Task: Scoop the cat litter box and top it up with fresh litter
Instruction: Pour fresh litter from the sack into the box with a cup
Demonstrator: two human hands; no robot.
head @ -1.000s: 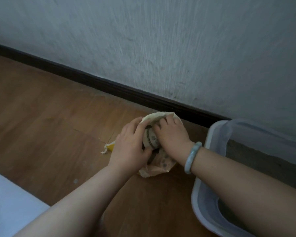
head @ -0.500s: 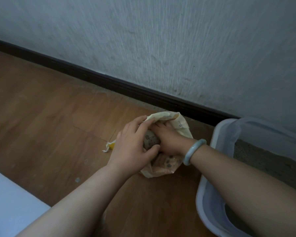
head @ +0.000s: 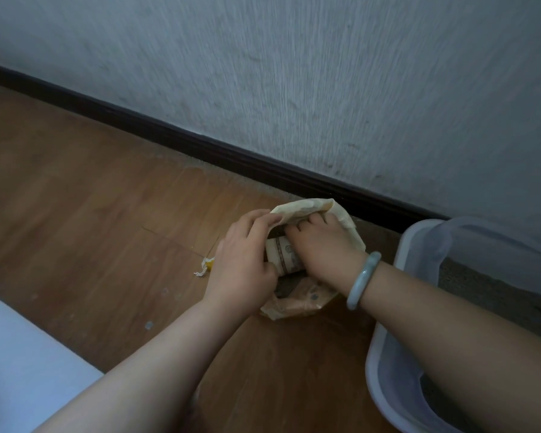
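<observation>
The left hand (head: 241, 270) and right hand (head: 322, 254) are both gripping the paper bag (head: 294, 307) beside the litter box (head: 384, 364).

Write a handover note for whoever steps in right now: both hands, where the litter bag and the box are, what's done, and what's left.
Left hand grips the upper flap of the litter bag. Right hand curls over the printed rolled part at the bag's mouth.
The bag sits on the wood floor near the wall, just left of the litter box.
The box holds grey litter. No scoop is in view, so I cannot tell whether scooping is done.
Left: open the bag and pour fresh litter into the box.
</observation>
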